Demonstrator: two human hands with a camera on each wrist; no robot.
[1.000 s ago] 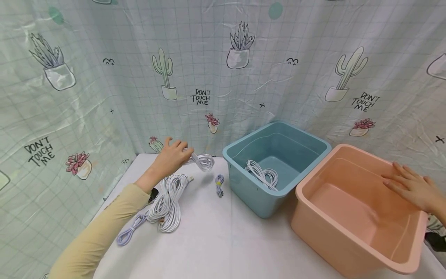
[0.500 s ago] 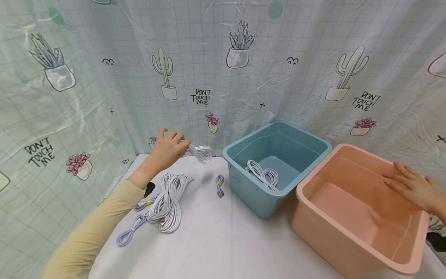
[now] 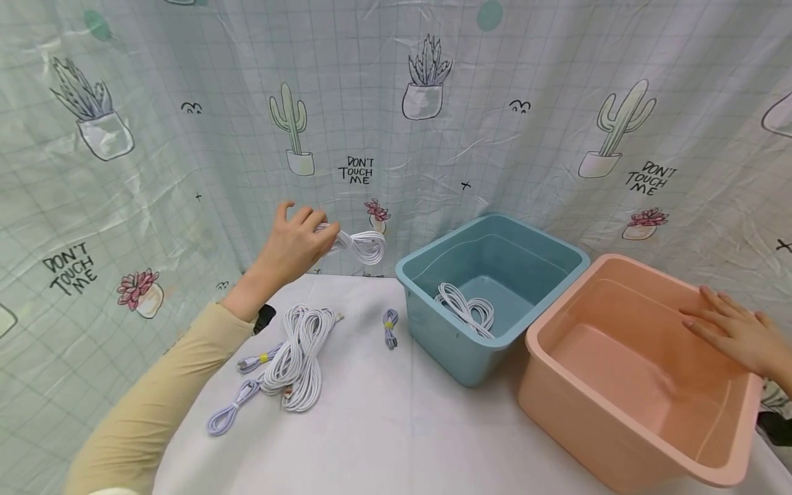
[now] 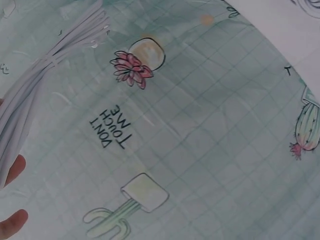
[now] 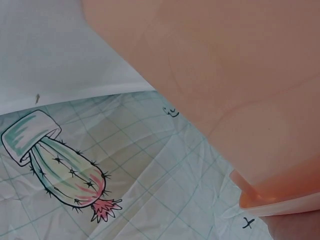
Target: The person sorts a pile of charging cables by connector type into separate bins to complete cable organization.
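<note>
My left hand (image 3: 297, 240) holds a coiled white cable (image 3: 364, 246) raised above the back of the table, the tied loops sticking out to the right of the fingers. In the left wrist view the same white cable (image 4: 47, 62) runs past the fingertips at the left edge, bound at its middle. My right hand (image 3: 739, 333) lies with fingers stretched over the far right side of the orange bin (image 3: 637, 430). Left of that bin stands a blue-green bin (image 3: 436, 337), with a white coiled cable (image 3: 465, 309) inside it.
Below my left arm lies a pile of white cables (image 3: 300, 357) on the white table (image 3: 371, 440). Two lilac cables, one tied with yellow (image 3: 262, 357) and one loose-looped (image 3: 230, 412), lie beside it. Another small lilac cable (image 3: 390, 328) sits near the blue-green bin. A patterned curtain (image 3: 247, 206) hangs behind.
My left hand has lifted the white cable higher, above the table's back edge, uncovering the yellow-tied lilac cable beneath the arm. My right hand and both bins stay nearly the same.
</note>
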